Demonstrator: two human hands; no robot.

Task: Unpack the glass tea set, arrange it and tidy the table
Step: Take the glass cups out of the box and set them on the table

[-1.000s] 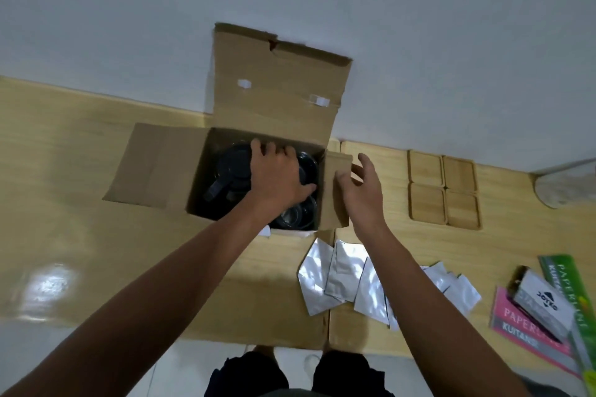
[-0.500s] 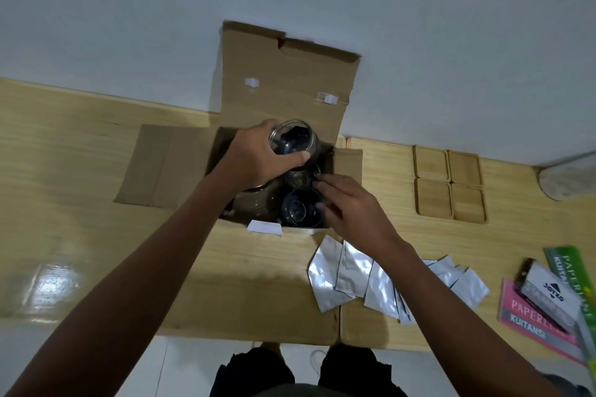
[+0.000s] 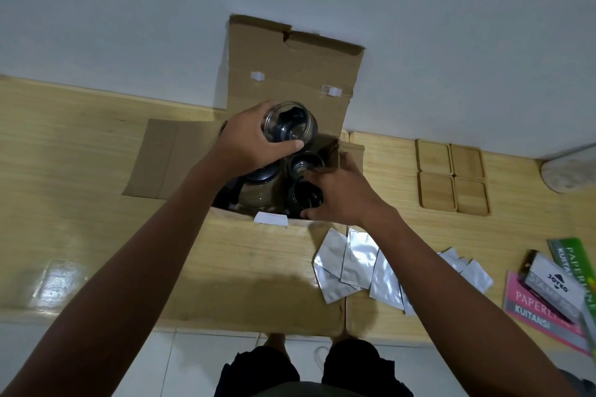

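An open cardboard box stands on the wooden table against the wall, flaps spread. My left hand grips a clear glass cup and holds it just above the box, its mouth tilted toward me. My right hand reaches into the box's right side, fingers closed around a second glass cup. A third cup and a glass teapot sit inside the box, partly hidden by my hands.
Several square wooden coasters lie in a grid to the right of the box. Silver foil sachets are scattered near the front edge. Receipt books and a stamp pad box sit at the far right. A pale object rests by the wall.
My left hand has lifted a glass cup out of the box. My right hand left the box's side flap and went inside onto another cup.
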